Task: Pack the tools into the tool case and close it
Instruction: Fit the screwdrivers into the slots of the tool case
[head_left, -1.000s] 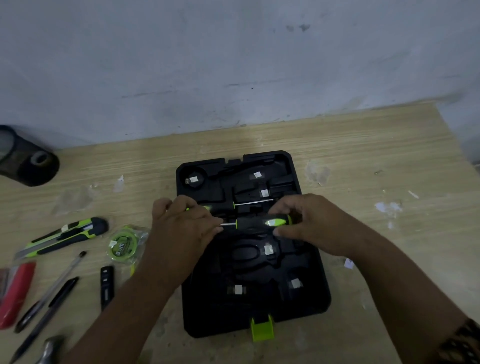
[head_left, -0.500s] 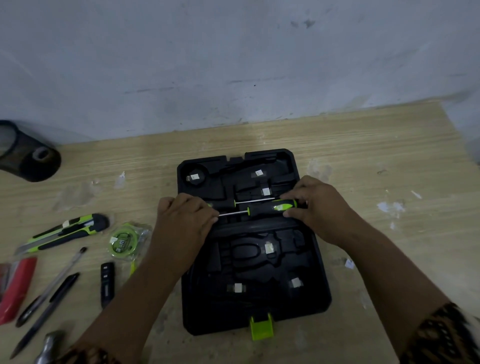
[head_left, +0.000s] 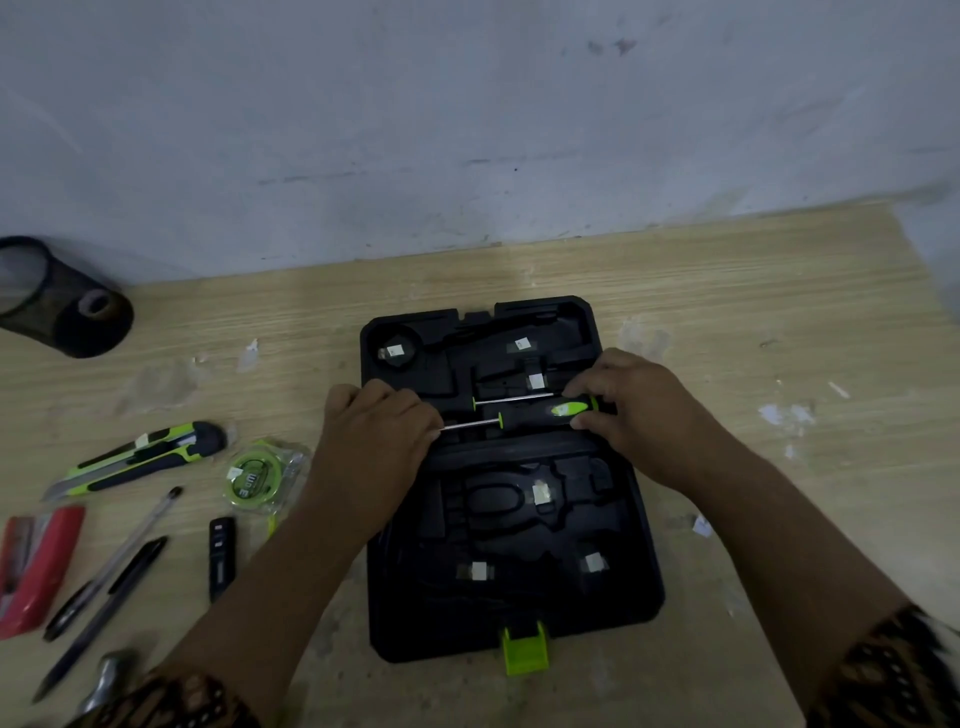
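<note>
Both my hands are on the 2nd screwdriver (head_left: 540, 414) across the tool case (head_left: 613, 597) middle: right hand (head_left: 636, 410) fingers pinch its handle, left hand (head_left: 382, 431) fingers pinch its shaft tip. One screwdriver (head_left: 514, 399) looks seated just beyond it. Left on the worktop (head_left: 779, 322): knife (head_left: 140, 457), tape (head_left: 257, 475), hammer (head_left: 106, 678); lid not closed yet.

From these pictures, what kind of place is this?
Probably a plain home or office desk: a worn wooden table against a scuffed wall, with pens and a mesh pen holder beside the tool case.
</note>
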